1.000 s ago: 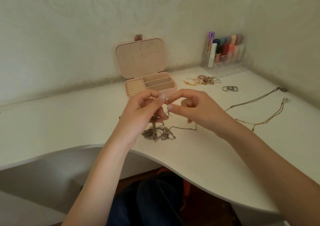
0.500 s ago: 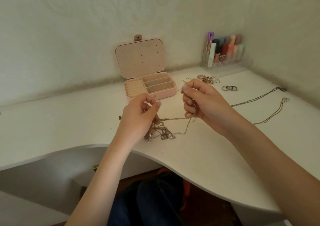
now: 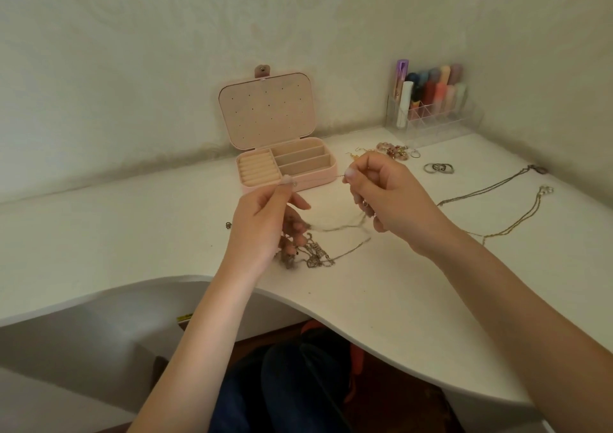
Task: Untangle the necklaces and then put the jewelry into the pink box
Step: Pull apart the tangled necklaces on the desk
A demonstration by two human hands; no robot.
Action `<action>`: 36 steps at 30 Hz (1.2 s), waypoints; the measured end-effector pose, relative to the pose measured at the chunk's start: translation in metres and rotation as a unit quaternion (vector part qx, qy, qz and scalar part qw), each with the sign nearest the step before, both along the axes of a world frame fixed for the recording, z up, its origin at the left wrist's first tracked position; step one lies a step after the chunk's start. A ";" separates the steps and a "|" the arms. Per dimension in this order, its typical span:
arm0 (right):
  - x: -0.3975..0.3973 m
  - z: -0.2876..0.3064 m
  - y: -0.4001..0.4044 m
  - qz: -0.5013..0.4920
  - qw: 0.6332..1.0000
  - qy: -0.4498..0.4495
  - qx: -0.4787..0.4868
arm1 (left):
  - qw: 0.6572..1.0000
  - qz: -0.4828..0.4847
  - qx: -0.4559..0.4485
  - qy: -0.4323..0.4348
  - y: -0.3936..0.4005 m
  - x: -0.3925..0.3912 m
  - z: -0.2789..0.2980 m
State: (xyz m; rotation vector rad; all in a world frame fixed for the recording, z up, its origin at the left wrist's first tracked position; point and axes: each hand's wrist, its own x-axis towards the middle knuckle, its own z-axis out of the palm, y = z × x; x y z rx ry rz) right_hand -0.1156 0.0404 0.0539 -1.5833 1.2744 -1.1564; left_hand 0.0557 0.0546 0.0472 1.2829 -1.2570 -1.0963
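Head view: left hand (image 3: 262, 227) and right hand (image 3: 388, 197) each pinch the tangled necklaces (image 3: 315, 253), fingers curled.

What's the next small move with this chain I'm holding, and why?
Probably keep drawing the right hand slowly away from the left hand. A thin chain is stretched between the two grips, yet more chain trails down to the tangle on the desk, so it looks not yet free. The pink box stands open for later.
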 end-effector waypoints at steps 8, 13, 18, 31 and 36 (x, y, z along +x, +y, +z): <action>-0.003 -0.007 -0.004 -0.031 0.988 0.126 -0.079 | 1.000 0.001 0.000 -0.013 0.002 0.004 0.003; -0.001 -0.010 -0.001 -0.018 0.975 0.191 -0.116 | 0.999 -0.040 0.009 0.006 0.005 0.001 0.006; 0.010 -0.007 0.007 0.080 0.984 0.129 -0.091 | 0.997 -0.068 0.016 0.019 0.005 0.000 0.009; 0.010 -0.001 0.005 0.066 0.997 -0.036 0.035 | 0.995 -0.081 0.050 -0.021 0.005 -0.003 0.008; 0.005 0.006 0.006 0.093 0.955 -0.246 0.141 | 0.995 -0.075 0.041 -0.053 0.005 -0.002 0.006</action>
